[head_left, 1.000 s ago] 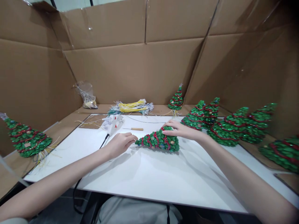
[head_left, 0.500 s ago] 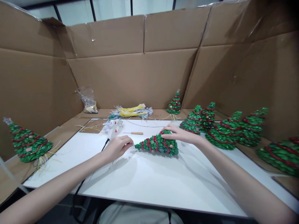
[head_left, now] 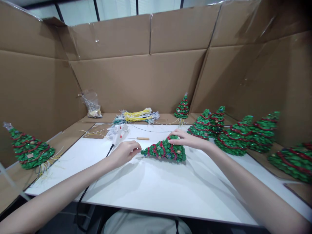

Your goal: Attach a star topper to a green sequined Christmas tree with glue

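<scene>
As I view remotely, shiny green cone-shaped tree with red garland [head_left: 163, 150] lies on side, centre of white flat tabletop [head_left: 146, 188]. My right hand [head_left: 186, 138]: fingers grasping wide right end. My left hand [head_left: 124, 152]: fingertips pinched at left tip; cannot tell what they hold. Far left: white plastic glue gun [head_left: 120, 134]. Far centre: brown wooden-handled tool [head_left: 143, 138].

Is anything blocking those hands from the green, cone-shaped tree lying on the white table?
Nothing visible. The right hand rests on the wide end of the green, cone-shaped tree with red garlands, and the left hand is at its narrow tip. The white glue gun lies farther back, not between them.
</scene>
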Demonstrator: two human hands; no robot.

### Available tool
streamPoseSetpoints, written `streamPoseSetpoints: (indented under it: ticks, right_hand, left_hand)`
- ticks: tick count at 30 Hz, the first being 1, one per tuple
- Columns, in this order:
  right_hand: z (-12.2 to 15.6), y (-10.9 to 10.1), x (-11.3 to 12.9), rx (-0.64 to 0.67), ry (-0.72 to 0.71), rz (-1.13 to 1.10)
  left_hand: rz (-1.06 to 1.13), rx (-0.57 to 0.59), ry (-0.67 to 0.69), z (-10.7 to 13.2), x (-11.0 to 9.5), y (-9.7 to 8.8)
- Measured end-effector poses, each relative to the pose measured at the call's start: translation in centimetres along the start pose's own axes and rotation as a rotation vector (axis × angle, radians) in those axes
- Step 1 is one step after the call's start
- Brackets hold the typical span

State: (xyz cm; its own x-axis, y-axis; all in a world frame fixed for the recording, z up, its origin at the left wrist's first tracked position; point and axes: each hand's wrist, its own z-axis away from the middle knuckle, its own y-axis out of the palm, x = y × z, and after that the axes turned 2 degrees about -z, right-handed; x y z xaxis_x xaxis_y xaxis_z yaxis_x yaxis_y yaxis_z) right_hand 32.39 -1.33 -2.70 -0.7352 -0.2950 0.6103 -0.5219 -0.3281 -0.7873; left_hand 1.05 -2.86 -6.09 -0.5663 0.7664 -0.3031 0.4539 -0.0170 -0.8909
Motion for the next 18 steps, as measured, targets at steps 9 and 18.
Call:
streamPoseSetpoints:
  ticks: [9,18]
  right_hand:
    - [0.0,0.0,0.0,0.003,-0.003,0.003]
    - [-0.1,0.0,-0.6,-0.006,-0.034,-0.001]
  left_hand:
    - [-0.051,0.030,0.033,-1.3,-1.0,1.0]
    - [-0.080,0.104,-0.012,-1.0,-1.3,0.3]
